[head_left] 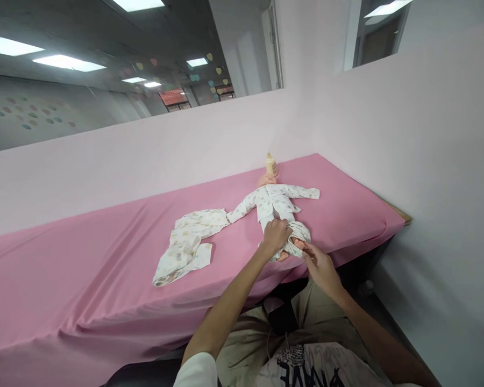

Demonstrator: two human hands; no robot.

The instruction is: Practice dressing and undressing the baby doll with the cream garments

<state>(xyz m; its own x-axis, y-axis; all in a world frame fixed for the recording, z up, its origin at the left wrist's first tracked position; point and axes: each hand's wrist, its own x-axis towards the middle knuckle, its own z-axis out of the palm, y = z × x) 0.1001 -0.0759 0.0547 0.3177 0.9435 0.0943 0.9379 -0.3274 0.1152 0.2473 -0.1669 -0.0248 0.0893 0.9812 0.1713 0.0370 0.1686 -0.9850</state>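
Observation:
A baby doll (267,179) lies on its back on the pink-covered table, head away from me and feet toward me. It wears a white patterned jacket (280,198) with both sleeves spread out. White patterned trousers (300,231) are bunched around its lower legs, with the feet showing. My left hand (277,236) is closed on the trousers over the legs. At the right leg opening, the fingers of my right hand (321,267) are closed around the doll's foot (298,243); the fingertips are partly hidden.
A crumpled white patterned garment (189,244) lies left of the doll, touching its sleeve. Beyond the head stands a cream bottle (271,164). The pink cloth (105,252) hangs over the table's front edge. Walls border the back and right; a mirror or window is above.

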